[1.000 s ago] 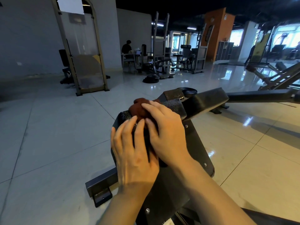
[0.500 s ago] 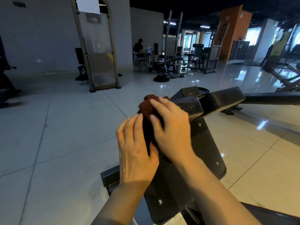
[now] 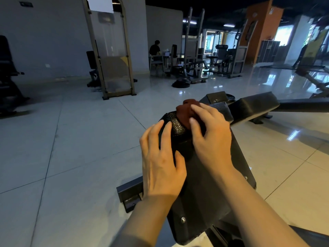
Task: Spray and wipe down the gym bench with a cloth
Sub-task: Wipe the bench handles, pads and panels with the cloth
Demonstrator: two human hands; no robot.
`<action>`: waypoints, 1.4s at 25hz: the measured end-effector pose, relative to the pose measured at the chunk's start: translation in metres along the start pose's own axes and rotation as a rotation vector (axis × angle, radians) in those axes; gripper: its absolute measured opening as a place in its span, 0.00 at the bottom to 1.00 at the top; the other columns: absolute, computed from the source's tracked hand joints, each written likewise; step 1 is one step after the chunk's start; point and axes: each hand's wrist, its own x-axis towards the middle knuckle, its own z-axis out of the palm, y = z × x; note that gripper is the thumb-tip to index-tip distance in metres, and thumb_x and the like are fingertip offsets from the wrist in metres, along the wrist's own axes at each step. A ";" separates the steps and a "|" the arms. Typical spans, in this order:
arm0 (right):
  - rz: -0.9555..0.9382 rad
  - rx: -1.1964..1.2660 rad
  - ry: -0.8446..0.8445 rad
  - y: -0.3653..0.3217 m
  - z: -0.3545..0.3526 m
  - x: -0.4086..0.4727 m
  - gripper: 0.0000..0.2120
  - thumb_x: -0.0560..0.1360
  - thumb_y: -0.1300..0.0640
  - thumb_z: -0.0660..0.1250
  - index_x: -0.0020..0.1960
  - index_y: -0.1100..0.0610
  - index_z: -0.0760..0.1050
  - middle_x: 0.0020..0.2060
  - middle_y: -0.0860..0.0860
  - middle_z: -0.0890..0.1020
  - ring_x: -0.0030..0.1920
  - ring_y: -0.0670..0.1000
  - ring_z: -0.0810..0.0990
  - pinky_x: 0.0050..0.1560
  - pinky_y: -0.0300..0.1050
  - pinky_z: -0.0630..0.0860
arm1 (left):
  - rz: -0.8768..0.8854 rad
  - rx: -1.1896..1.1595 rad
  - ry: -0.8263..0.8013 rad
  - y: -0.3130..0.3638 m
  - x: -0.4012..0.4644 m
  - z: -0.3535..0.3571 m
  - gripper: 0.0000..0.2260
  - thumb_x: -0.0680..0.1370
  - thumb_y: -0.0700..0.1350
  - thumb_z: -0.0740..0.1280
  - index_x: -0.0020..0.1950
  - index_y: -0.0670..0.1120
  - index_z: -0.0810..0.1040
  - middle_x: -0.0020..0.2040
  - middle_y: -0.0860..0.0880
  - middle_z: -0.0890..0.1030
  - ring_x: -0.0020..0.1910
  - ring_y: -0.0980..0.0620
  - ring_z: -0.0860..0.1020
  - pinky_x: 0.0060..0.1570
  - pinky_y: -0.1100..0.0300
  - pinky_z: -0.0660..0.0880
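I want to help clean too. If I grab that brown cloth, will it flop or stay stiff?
Probably floppy: the cloth is bunched into soft folds under the right hand. It looks light, since the fingers alone scrunch it. It likely won't slide much on the bench, whose padding looks grainy.

Large gym hall, dim overall. Floor (image 3: 74,143) of big pale glossy tiles, reflecting light at right. Grey wall (image 3: 53,36) at left and rear. Tall arched frame with clear panel (image 3: 110,56) stands near that wall. Dark exercise machine (image 3: 8,77) at far left edge. Weight machines (image 3: 195,57) cluster mid-background; a weight plate (image 3: 181,82) lies on the floor before them. Seated person (image 3: 155,49) at a table. Orange column (image 3: 261,27) and bright windows (image 3: 284,35) at right. Ceiling dark, with strip lights (image 3: 228,25).
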 end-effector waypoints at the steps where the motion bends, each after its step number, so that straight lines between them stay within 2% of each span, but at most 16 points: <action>1: -0.038 0.020 -0.014 -0.005 0.004 -0.003 0.17 0.77 0.53 0.63 0.65 0.55 0.76 0.62 0.51 0.77 0.64 0.49 0.72 0.65 0.47 0.67 | 0.004 -0.003 0.011 0.000 0.001 0.000 0.29 0.70 0.36 0.70 0.71 0.43 0.68 0.68 0.44 0.69 0.69 0.46 0.64 0.63 0.58 0.67; 5: -0.187 0.029 -0.082 -0.011 0.006 -0.003 0.16 0.78 0.54 0.63 0.64 0.54 0.77 0.61 0.52 0.76 0.62 0.51 0.71 0.62 0.43 0.65 | 0.019 0.014 0.026 -0.001 0.003 0.003 0.30 0.70 0.35 0.70 0.71 0.43 0.67 0.67 0.44 0.69 0.67 0.45 0.65 0.63 0.64 0.61; 8: -0.223 -0.030 -0.112 0.007 -0.004 0.011 0.15 0.77 0.57 0.63 0.63 0.55 0.77 0.58 0.53 0.77 0.60 0.51 0.72 0.60 0.45 0.68 | 0.056 0.030 0.003 0.000 0.001 0.008 0.31 0.70 0.35 0.71 0.71 0.44 0.67 0.68 0.44 0.68 0.68 0.45 0.64 0.62 0.58 0.65; 11: -0.073 -0.067 0.056 0.027 -0.009 0.016 0.15 0.76 0.58 0.63 0.62 0.56 0.78 0.56 0.54 0.79 0.58 0.53 0.74 0.58 0.53 0.72 | 0.062 0.030 -0.003 0.005 0.000 0.013 0.29 0.70 0.36 0.71 0.70 0.44 0.69 0.70 0.44 0.65 0.69 0.45 0.62 0.62 0.52 0.70; 13: -0.010 -0.065 0.118 0.025 -0.005 0.010 0.15 0.76 0.59 0.63 0.62 0.57 0.78 0.57 0.53 0.79 0.59 0.53 0.74 0.59 0.51 0.71 | 0.070 0.036 0.000 0.009 0.000 0.016 0.28 0.70 0.37 0.70 0.70 0.43 0.69 0.70 0.44 0.65 0.70 0.44 0.61 0.62 0.46 0.73; 16: -0.052 -0.019 0.070 0.009 0.001 0.003 0.15 0.77 0.58 0.62 0.62 0.55 0.78 0.59 0.52 0.78 0.61 0.51 0.73 0.59 0.44 0.66 | 0.110 0.057 0.028 0.015 0.001 0.024 0.26 0.71 0.39 0.70 0.69 0.41 0.71 0.69 0.43 0.67 0.70 0.43 0.63 0.63 0.41 0.71; 20: -0.141 -0.068 0.019 0.010 -0.004 0.009 0.18 0.76 0.54 0.58 0.60 0.56 0.79 0.57 0.53 0.79 0.59 0.53 0.74 0.58 0.47 0.69 | 0.152 0.069 0.057 0.023 -0.003 0.041 0.27 0.71 0.41 0.70 0.70 0.40 0.71 0.68 0.43 0.69 0.70 0.44 0.62 0.66 0.37 0.65; 22: -0.137 -0.138 0.031 0.025 -0.009 0.018 0.17 0.76 0.55 0.58 0.60 0.56 0.80 0.56 0.54 0.80 0.58 0.53 0.75 0.57 0.48 0.71 | 0.159 0.094 0.044 0.026 -0.005 0.046 0.28 0.70 0.41 0.68 0.70 0.40 0.70 0.69 0.43 0.69 0.71 0.44 0.62 0.71 0.39 0.58; 24: -0.041 -0.165 0.057 0.047 -0.014 0.028 0.15 0.76 0.60 0.62 0.60 0.56 0.80 0.56 0.54 0.80 0.58 0.53 0.75 0.59 0.51 0.72 | 0.156 0.106 0.027 0.026 -0.005 0.046 0.29 0.70 0.42 0.67 0.71 0.41 0.69 0.70 0.44 0.69 0.72 0.45 0.62 0.74 0.42 0.54; 26: 0.062 -0.121 0.064 0.062 -0.018 0.035 0.15 0.77 0.63 0.63 0.62 0.56 0.79 0.58 0.53 0.80 0.60 0.53 0.76 0.61 0.53 0.73 | 0.155 0.120 0.016 0.024 -0.005 0.044 0.29 0.70 0.43 0.66 0.71 0.42 0.69 0.70 0.44 0.69 0.72 0.45 0.62 0.73 0.43 0.54; 29: 0.127 -0.073 0.080 0.059 -0.015 0.038 0.16 0.77 0.64 0.63 0.63 0.56 0.78 0.59 0.53 0.80 0.60 0.52 0.77 0.63 0.47 0.72 | 0.165 0.150 -0.006 0.021 -0.002 0.041 0.28 0.70 0.44 0.66 0.71 0.43 0.69 0.69 0.44 0.70 0.71 0.45 0.62 0.72 0.42 0.57; 32: 0.069 -0.093 0.060 0.043 -0.012 0.030 0.16 0.76 0.64 0.64 0.62 0.56 0.78 0.59 0.52 0.81 0.62 0.52 0.76 0.63 0.54 0.72 | 0.161 0.154 -0.020 0.025 -0.001 0.041 0.29 0.70 0.43 0.68 0.71 0.42 0.70 0.69 0.45 0.70 0.71 0.45 0.62 0.72 0.42 0.56; 35: -0.022 -0.120 -0.038 0.037 -0.017 0.025 0.17 0.76 0.63 0.64 0.64 0.55 0.77 0.60 0.52 0.80 0.64 0.52 0.74 0.64 0.54 0.71 | 0.173 0.150 -0.047 0.024 -0.001 0.039 0.33 0.68 0.41 0.73 0.72 0.43 0.68 0.70 0.45 0.68 0.72 0.45 0.61 0.73 0.43 0.53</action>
